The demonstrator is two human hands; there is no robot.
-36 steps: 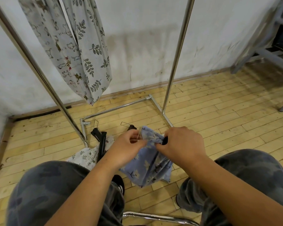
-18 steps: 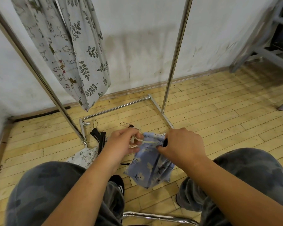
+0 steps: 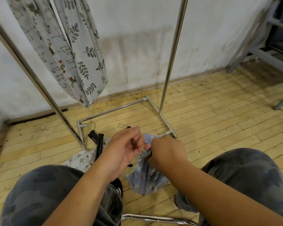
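A small blue printed drawstring bag [image 3: 146,178] hangs between my knees. My right hand [image 3: 167,150] grips its bunched top, where something dark shows under the fingers. My left hand [image 3: 124,148] is just to its left, fingers curled, pinching the pale drawstring at the bag's mouth. The bag's body droops below both hands above the wooden floor.
A chrome clothes rack [image 3: 169,62] stands in front, with grey printed cloths [image 3: 69,51] hanging at the upper left. Black hangers [image 3: 97,141] and a white floral cloth [image 3: 82,159] lie on the floor by the rack's base. A grey metal frame [image 3: 268,53] is at right.
My left hand drew the drawstring out to the left, then came back close to the right hand. The bag's mouth has bunched tighter.
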